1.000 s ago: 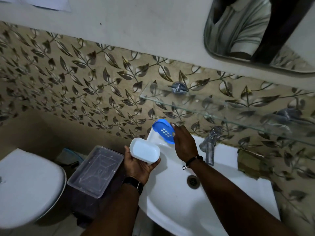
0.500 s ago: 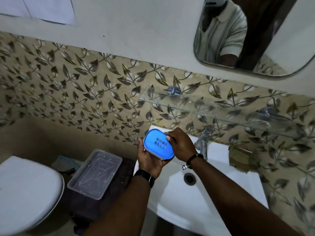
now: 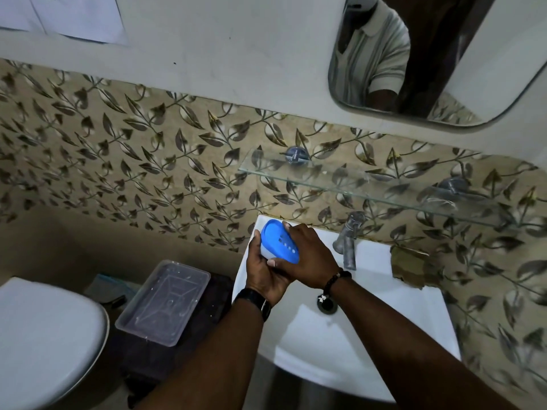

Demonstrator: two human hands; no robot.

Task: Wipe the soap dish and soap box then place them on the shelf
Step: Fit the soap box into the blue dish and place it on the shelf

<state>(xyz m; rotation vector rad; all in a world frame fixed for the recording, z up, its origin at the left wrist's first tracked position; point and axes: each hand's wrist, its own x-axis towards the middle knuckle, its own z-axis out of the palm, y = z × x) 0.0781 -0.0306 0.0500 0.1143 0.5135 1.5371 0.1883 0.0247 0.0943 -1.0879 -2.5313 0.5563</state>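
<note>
A blue perforated soap dish sits on top of a white soap box, both held above the left rear corner of the white sink. My left hand grips the box from below and the left. My right hand curls over the dish's right edge and presses on it. Most of the white box is hidden by my fingers. The glass shelf is fixed to the tiled wall above the sink and carries nothing.
A metal tap stands at the sink's back, with a brown cloth to its right. A clear plastic container lies on a dark stand left of the sink, beside a white toilet lid. A mirror hangs upper right.
The blue dish, held apart from the white box a second ago, now sits on the box. Both hands have closed together round the pair.
</note>
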